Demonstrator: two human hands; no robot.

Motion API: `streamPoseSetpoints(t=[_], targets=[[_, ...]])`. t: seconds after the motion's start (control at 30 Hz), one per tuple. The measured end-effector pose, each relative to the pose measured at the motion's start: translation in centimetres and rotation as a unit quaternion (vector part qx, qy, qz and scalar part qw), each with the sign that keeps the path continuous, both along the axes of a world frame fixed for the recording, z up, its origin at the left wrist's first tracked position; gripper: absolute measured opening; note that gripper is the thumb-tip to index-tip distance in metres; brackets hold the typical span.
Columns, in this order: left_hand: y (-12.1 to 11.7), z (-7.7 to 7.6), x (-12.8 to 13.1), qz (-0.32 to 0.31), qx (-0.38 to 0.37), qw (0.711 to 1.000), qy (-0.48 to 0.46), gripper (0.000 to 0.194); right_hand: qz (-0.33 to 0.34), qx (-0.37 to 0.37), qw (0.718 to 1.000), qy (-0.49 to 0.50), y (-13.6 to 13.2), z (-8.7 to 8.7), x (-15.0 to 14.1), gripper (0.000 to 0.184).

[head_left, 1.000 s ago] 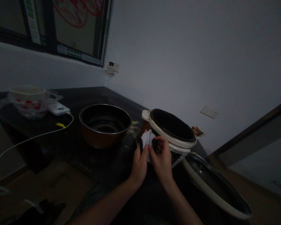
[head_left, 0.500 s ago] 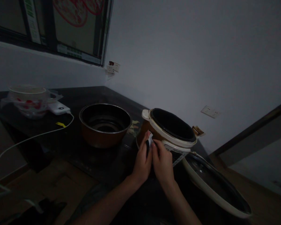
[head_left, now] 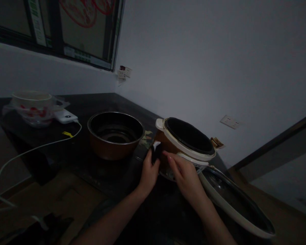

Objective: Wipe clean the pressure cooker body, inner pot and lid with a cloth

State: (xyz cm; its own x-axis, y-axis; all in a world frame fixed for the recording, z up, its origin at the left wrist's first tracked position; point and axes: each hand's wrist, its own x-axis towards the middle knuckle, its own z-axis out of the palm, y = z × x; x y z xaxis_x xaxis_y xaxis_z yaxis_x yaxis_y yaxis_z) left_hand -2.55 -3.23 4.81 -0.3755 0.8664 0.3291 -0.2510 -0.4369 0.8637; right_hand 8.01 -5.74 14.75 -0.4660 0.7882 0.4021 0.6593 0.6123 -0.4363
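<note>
My left hand (head_left: pixel 150 170) grips a small black-and-white piece (head_left: pixel 156 152), its kind too dark to make out. Just to its right, my right hand (head_left: pixel 185 172) is curled with thumb and forefinger drawn together near the piece. Anything between those fingertips is hidden. Directly beyond both hands stands an electric cooker (head_left: pixel 172 143), brown with a white rim and a dark, open top. Its lid (head_left: pixel 241 200) hangs open toward the lower right. Left of the hands sits a round brown pot (head_left: pixel 114 148) with a dark inside.
A dark countertop (head_left: pixel 86 166) runs along the walls. At the far left are a plastic-wrapped bowl (head_left: pixel 33 109) and a white device (head_left: pixel 66 116) with a pale cable (head_left: pixel 38 148) trailing off the edge. A wall socket (head_left: pixel 229 121) is behind the cooker.
My hands have moved apart: the left went slightly left with the black-and-white piece, and the right shifted right. More of the piece's black side shows. The pot and cooker stay put.
</note>
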Motion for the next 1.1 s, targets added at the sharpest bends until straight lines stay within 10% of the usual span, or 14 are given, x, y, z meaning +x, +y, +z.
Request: streamPoseSetpoints(t=[0.2, 0.43, 0.63, 1.1], targets=[[3.8, 2.6, 0.7, 0.029, -0.014, 0.997, -0.069, 0.046, -0.114, 0.253, 0.959, -0.053, 3.7, 3.9, 2.2, 0.036], [5.1, 2.7, 4.3, 0.125, 0.071, 0.986, 0.090, 0.053, -0.278, 0.084, 0.902, -0.320, 7.1, 4.2, 0.7, 0.055], [4.6, 1.5, 3.4, 0.069, 0.080, 0.993, -0.045, 0.045, -0.300, 0.131, 0.887, -0.326, 6.4, 2.9, -0.1, 0.053], [10.6, 1.4, 1.1, 0.122, -0.043, 0.991, 0.037, 0.043, -0.309, 0.148, 0.884, -0.319, 6.4, 2.8, -0.3, 0.053]])
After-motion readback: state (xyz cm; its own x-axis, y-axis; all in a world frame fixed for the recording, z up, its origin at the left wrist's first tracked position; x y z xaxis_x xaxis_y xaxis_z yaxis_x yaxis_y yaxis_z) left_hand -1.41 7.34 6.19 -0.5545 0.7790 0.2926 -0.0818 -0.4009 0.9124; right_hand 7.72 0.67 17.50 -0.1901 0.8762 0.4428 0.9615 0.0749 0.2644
